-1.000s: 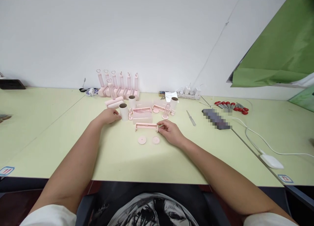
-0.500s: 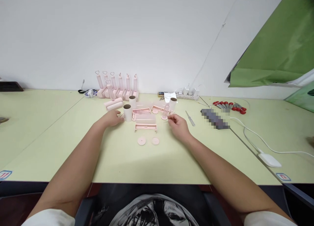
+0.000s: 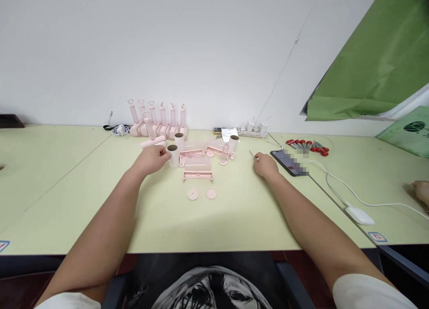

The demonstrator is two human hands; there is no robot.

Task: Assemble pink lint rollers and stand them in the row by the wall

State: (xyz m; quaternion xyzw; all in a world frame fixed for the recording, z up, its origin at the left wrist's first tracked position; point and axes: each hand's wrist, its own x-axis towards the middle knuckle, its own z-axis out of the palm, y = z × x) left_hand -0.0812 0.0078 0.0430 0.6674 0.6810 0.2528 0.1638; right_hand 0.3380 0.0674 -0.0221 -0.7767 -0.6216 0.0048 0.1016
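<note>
My left hand [image 3: 151, 160] is closed, its fingertips right at the side of an upright white paper roll [image 3: 173, 158]. Whether they pinch the roll or something small is unclear. My right hand [image 3: 267, 166] is over a slim grey pointed tool [image 3: 253, 155] and closed on it; only its tip shows. Between the hands lie pink plastic parts: a long bracket [image 3: 198, 176], a clear pink cover [image 3: 198, 164] and two discs, the left disc [image 3: 192, 194] and the right disc [image 3: 211, 193]. A clear pink handle [image 3: 224, 153] stands upright beside a second roll [image 3: 233, 142].
Several assembled pink lint rollers [image 3: 162, 116] stand by the wall. A phone [image 3: 286, 161], red-tipped grey tools [image 3: 306, 144], a power strip [image 3: 252, 132] and a white cable with a flat pad [image 3: 359, 214] are on the right. Another person's hand [image 3: 421, 192] shows at the right edge.
My right hand has moved right from beside the clear handle onto the slim grey tool. My left hand has risen slightly and its fingers have closed beside the roll. The view has shifted slightly.
</note>
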